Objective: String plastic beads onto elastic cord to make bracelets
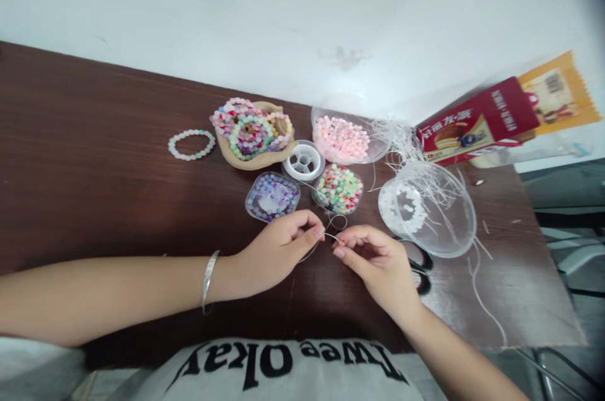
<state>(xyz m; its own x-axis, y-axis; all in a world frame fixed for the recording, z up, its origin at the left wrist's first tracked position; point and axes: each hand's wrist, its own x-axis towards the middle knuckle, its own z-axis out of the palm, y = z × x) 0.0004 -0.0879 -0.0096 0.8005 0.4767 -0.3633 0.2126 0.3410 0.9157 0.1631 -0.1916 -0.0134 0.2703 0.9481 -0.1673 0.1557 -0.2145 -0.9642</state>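
My left hand (282, 242) pinches a thin white cord (332, 236) between thumb and forefinger. Across a small gap, my right hand (378, 259) pinches a small reddish bead (342, 241) at the cord's other visible end. From my fingers the cord loops back toward a white spool (304, 161). Just beyond my hands stand a clear box of multicoloured beads (338, 188) and a clear box of purple and blue beads (273, 196). Black-handled scissors (422, 282) lie beside my right hand, partly hidden by it.
A tan dish (246, 164) holds several beaded bracelets; another bracelet (191, 145) lies left of it. Pink beads fill a clear round bowl (373, 147). White beads sit in a second bowl (460, 231) at right, near tangled cord (401, 142) and a red snack box (477, 120).
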